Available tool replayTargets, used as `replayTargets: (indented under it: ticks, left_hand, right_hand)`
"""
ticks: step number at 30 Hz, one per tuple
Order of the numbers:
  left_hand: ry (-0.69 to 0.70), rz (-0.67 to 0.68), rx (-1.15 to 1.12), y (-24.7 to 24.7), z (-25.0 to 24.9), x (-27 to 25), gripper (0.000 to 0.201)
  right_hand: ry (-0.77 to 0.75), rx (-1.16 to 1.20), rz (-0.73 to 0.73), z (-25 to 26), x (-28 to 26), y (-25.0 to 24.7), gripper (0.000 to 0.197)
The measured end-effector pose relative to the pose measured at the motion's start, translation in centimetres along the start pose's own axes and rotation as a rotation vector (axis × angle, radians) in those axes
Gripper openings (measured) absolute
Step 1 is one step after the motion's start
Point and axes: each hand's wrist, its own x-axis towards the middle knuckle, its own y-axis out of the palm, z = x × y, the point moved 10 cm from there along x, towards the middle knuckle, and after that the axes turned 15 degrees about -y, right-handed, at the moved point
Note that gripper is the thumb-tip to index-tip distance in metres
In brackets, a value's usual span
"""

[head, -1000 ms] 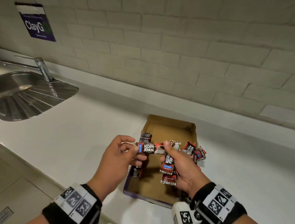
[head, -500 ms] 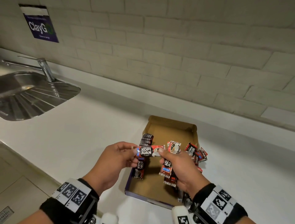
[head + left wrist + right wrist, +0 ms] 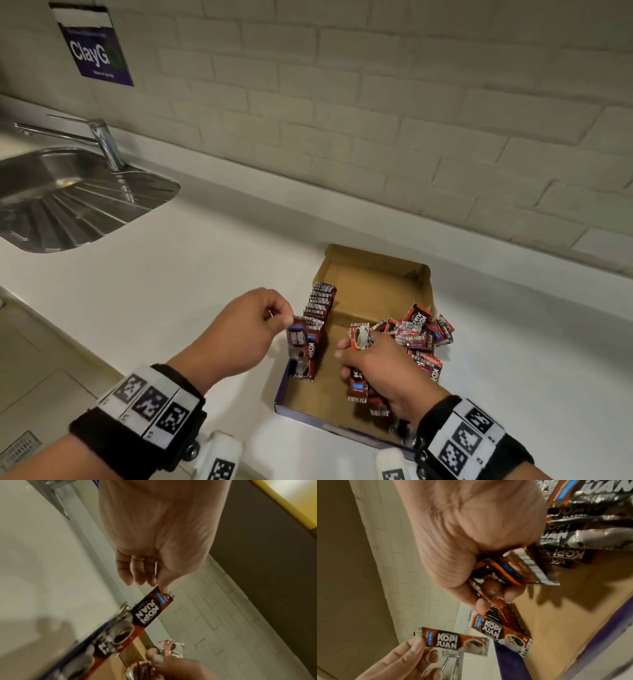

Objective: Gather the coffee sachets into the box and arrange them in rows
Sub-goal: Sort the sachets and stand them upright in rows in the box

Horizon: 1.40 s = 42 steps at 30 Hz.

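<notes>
My left hand (image 3: 239, 334) pinches one sachet (image 3: 297, 337) at the box (image 3: 373, 274) left wall row; my right hand (image 3: 380, 368) grips a bunch of sachets (image 3: 359, 387) over the box

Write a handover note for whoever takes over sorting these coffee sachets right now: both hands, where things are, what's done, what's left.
Left hand: pinches one Kopi Juan sachet by its top end, at the near end of the row.
Right hand: grips a bunch of sachets over the cardboard box.
Done: one row of upright sachets stands along the box's left wall.
Left: seat the pinched sachet, then arrange the handful and the loose pile at the box's right side into rows.
</notes>
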Motion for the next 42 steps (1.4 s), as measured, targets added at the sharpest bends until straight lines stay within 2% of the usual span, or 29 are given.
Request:
replayTargets:
  ticks: [4, 10, 13, 16, 27, 31, 34, 39, 42]
  left_hand:
    - [-0.072, 0.077, 0.045, 2.5, 1.6, 0.8, 0.012]
    - [-0.038, 0.082, 0.161, 4.8, 1.4, 1.8, 0.007]
    - [-0.019, 0.063, 0.176, 4.8, 1.3, 2.3, 0.005]
    - [-0.009, 0.055, 0.156, 4.7, 1.4, 2.4, 0.006]
    - [0.004, 0.025, 0.071, 3.8, 2.6, 2.9, 0.024]
    - [-0.037, 0.007, 0.072, 3.7, 3.6, 3.0, 0.024]
    - [-0.118, 0.033, 0.120, 4.3, 4.8, 3.3, 0.028]
    - [-0.201, 0.157, 0.266, 6.2, 6.8, 3.0, 0.055]
    - [-0.188, 0.104, 0.247, 5.2, 6.7, 2.9, 0.052]
  right_hand:
    - [0.060, -0.102, 0.038, -1.9, 0.4, 0.8, 0.004]
    - [0.156, -0.131, 0.106, -3.4, 0.9, 3.6, 0.006]
    - [0.203, -0.168, 0.088, -4.0, 1.1, 4.2, 0.012]
    - [0.237, -0.212, 0.088, -4.6, 1.1, 4.9, 0.008]
    - [0.252, -0.185, 0.050, -5.1, 1.6, 4.6, 0.013]
    - [0.246, -0.174, 0.062, -5.2, 1.5, 4.5, 0.011]
    - [0.223, -0.173, 0.075, -5.2, 1.7, 4.4, 0.010]
    - [0.200, -0.093, 0.105, -4.7, 1.3, 4.1, 0.008]
    - [0.206, 0.153, 0.045, -3.9, 1.0, 3.0, 0.008]
